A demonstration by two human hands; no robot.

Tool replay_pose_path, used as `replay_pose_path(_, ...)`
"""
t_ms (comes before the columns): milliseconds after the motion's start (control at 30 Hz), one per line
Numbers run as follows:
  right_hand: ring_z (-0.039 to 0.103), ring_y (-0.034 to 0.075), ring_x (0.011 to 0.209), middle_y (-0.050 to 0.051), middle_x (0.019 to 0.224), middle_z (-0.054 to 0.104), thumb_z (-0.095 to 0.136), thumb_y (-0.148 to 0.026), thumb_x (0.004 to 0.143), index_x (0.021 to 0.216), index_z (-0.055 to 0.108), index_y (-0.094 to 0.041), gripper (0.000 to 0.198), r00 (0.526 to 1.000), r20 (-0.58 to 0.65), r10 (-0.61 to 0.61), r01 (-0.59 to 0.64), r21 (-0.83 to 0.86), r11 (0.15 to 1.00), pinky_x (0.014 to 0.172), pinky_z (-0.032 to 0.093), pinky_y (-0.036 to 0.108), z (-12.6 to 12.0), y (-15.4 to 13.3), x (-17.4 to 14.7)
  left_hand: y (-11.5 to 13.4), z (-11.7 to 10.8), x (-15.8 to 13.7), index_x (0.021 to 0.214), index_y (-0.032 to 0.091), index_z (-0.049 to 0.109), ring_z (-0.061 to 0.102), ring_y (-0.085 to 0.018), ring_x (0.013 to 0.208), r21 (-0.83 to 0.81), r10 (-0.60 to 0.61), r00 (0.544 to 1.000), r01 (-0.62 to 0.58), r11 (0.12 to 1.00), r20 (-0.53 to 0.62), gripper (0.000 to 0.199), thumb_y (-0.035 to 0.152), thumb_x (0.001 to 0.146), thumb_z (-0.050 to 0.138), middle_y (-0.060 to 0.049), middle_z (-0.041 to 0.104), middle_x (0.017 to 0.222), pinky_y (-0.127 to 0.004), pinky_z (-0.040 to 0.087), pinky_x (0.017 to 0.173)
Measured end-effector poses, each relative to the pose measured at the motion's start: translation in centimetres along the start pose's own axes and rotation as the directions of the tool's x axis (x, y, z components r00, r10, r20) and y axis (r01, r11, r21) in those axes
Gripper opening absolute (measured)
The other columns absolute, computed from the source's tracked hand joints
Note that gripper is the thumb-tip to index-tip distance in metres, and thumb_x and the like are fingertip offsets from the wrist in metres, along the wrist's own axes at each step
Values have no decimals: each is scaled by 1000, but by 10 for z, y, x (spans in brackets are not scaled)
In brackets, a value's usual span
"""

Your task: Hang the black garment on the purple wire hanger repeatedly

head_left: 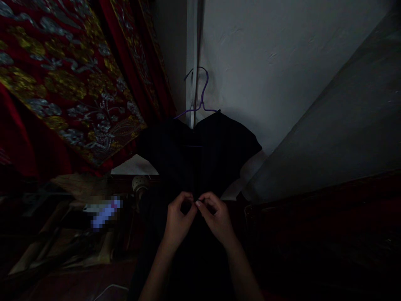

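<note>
A dark garment (225,142) with short, wide shoulders is draped on a purple wire hanger (205,90). Its front has a V-shaped neck opening, and the hanger's lower bar shows inside it. My left hand (181,215) pinches the garment's front edge at the middle, thumb and forefinger together. Right beside it, my right hand (216,213) pinches the same spot, the fingertips of both hands almost touching. Whatever small part lies between the fingertips, such as a fastening, is too dark to make out. The lower part of the garment merges with the shadow below my hands.
Red cloth (78,83) with gold and silver embroidery hangs at the left. A pale wall (266,50) with a vertical strip (192,42) stands behind the hanger. At the lower left are a low wooden frame (106,246), a light clog (140,183) and a white cable (112,286).
</note>
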State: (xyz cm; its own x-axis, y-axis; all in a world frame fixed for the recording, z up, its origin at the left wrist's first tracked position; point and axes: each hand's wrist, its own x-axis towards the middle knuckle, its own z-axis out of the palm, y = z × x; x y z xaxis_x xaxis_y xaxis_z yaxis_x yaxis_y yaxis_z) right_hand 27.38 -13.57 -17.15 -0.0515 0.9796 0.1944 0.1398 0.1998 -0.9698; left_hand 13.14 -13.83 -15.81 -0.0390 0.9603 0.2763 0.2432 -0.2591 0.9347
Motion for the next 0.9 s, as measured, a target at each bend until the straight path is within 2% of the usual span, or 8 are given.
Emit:
replay_pose_path(200, 56, 14, 64, -2, 68, 59, 66, -37, 90, 85, 65, -20, 18, 996, -73, -51, 47, -47, 998, 62, 42, 26, -1, 1, -1, -1, 1, -1, 90, 18, 66, 67, -16, 79, -24, 1, 1000, -1, 1000, 5, 9, 25, 85, 64, -1, 69, 82, -26, 50, 75)
replay_pose_path(467, 53, 12, 58, -2, 62, 57, 68, -34, 88, 80, 70, -19, 17, 980, -150, -128, 115, -90, 989, 56, 42, 24, -2, -2, -1, -5, 4, 0, 96, 18, 63, 66, -16, 79, -89, -65, 998, 67, 994, 18, 14, 24, 84, 65, -1, 69, 82, -27, 50, 76)
replay_pose_path(600, 52, 12, 56, -2, 60, 57, 69, -33, 88, 79, 72, -19, 17, 976, -163, -147, 131, -104, 986, 55, 42, 24, -2, -3, 0, -6, 4, -2, 103, 19, 59, 64, -15, 77, -121, -78, 997, 80, 990, 20, 22, 21, 82, 65, 1, 67, 80, -26, 49, 76)
replay_pose_path(900, 53, 12, 54, -2, 60, 60, 69, -32, 88, 79, 72, -20, 16, 969, -159, -187, 169, -121, 978, 53, 42, 24, 0, -6, 4, -3, 3, -1, 99, 20, 56, 61, -14, 73, -139, -83, 996, 87, 986, 32, 23, 18, 78, 64, 3, 63, 77, -26, 46, 73)
